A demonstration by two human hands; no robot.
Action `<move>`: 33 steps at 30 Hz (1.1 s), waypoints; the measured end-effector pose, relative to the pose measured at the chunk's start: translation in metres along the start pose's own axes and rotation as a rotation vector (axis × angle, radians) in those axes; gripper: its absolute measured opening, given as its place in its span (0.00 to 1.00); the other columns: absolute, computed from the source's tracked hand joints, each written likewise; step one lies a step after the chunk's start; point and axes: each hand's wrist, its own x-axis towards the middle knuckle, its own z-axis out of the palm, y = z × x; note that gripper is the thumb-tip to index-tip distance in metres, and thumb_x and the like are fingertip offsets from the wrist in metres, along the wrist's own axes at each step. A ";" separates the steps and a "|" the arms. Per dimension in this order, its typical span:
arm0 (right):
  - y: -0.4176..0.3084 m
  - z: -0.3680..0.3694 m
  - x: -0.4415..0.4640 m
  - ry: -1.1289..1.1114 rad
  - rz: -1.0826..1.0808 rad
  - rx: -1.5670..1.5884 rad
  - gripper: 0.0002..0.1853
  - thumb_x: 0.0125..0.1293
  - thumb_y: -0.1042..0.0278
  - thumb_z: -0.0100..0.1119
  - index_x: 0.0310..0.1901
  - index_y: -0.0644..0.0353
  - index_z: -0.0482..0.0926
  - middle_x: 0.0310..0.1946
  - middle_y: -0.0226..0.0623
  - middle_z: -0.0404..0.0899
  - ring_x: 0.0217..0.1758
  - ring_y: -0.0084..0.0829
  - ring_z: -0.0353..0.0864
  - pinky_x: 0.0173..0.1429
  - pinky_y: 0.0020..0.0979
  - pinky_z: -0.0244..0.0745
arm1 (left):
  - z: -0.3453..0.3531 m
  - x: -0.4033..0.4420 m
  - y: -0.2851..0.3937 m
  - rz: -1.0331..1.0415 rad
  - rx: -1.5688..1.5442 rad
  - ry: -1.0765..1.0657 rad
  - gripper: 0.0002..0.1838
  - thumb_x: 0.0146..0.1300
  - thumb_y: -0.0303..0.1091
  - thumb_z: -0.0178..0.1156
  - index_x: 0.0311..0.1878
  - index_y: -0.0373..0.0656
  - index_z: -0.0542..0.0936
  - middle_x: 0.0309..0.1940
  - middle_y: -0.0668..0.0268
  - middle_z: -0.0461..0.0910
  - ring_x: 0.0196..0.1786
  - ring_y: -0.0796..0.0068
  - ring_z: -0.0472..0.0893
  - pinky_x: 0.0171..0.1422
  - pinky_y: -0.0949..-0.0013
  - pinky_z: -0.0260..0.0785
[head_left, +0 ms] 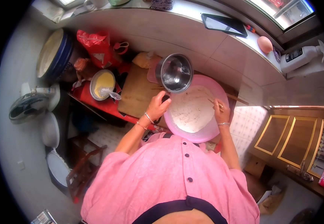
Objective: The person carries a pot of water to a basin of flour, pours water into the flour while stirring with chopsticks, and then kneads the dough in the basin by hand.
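Note:
My left hand (158, 106) is closed round the black handle of a steel saucepan (185, 80). The saucepan is over the far left rim of a pink basin (221, 89) and looks tilted, with its shiny inside showing. Whether it holds water I cannot tell. White flour (192, 112), slightly lumpy, fills much of the basin. At the basin's right side, my right hand (221, 111) grips chopsticks (210, 100), whose tips point toward the flour.
Left of the basin lies a wooden board (134, 91). Beyond it stand a bowl of yellow meal (104, 80), a red bag (95, 46) and a blue-rimmed pot (59, 56). A tablet (224, 24), a pink egg-shaped thing (265, 44) and a white bottle (300, 58) rest on the windowsill.

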 end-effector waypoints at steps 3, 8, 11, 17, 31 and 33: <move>-0.004 0.002 0.002 0.125 0.054 0.103 0.10 0.66 0.66 0.59 0.41 0.62 0.82 0.28 0.46 0.83 0.30 0.37 0.84 0.34 0.30 0.75 | 0.001 -0.001 -0.001 -0.014 0.006 -0.002 0.12 0.63 0.35 0.58 0.33 0.37 0.67 0.15 0.61 0.71 0.18 0.72 0.73 0.23 0.65 0.63; -0.013 0.058 -0.038 -0.051 -0.115 0.050 0.09 0.65 0.67 0.60 0.41 0.63 0.82 0.32 0.47 0.83 0.33 0.38 0.85 0.36 0.30 0.76 | 0.009 -0.004 0.001 -0.049 -0.059 -0.007 0.12 0.63 0.34 0.58 0.32 0.38 0.67 0.15 0.64 0.71 0.17 0.76 0.71 0.23 0.68 0.63; -0.035 0.051 -0.059 -0.203 -0.171 0.093 0.08 0.64 0.68 0.60 0.41 0.63 0.82 0.33 0.48 0.83 0.34 0.39 0.85 0.37 0.30 0.76 | 0.006 -0.008 0.012 -0.066 -0.055 -0.010 0.11 0.63 0.33 0.58 0.33 0.38 0.68 0.16 0.66 0.72 0.18 0.78 0.72 0.23 0.70 0.63; 0.030 0.063 -0.037 -0.128 -0.104 0.174 0.08 0.64 0.68 0.60 0.41 0.63 0.83 0.29 0.46 0.82 0.31 0.40 0.84 0.36 0.33 0.76 | 0.016 -0.020 0.011 -0.064 -0.077 -0.020 0.08 0.66 0.33 0.57 0.37 0.39 0.70 0.19 0.73 0.71 0.20 0.86 0.68 0.22 0.77 0.60; -0.007 0.019 -0.077 -0.141 -0.326 0.028 0.07 0.64 0.70 0.59 0.40 0.63 0.82 0.35 0.46 0.83 0.36 0.44 0.84 0.40 0.35 0.78 | 0.043 -0.061 0.017 -0.120 -0.186 -0.009 0.07 0.67 0.32 0.57 0.41 0.39 0.71 0.21 0.74 0.70 0.20 0.87 0.68 0.23 0.79 0.61; -0.016 0.016 -0.093 -0.211 -0.354 0.096 0.07 0.63 0.71 0.60 0.40 0.62 0.82 0.35 0.47 0.83 0.36 0.44 0.84 0.40 0.35 0.78 | 0.046 -0.067 0.020 -0.125 -0.208 0.007 0.07 0.67 0.32 0.57 0.41 0.39 0.71 0.21 0.74 0.71 0.21 0.87 0.68 0.23 0.79 0.60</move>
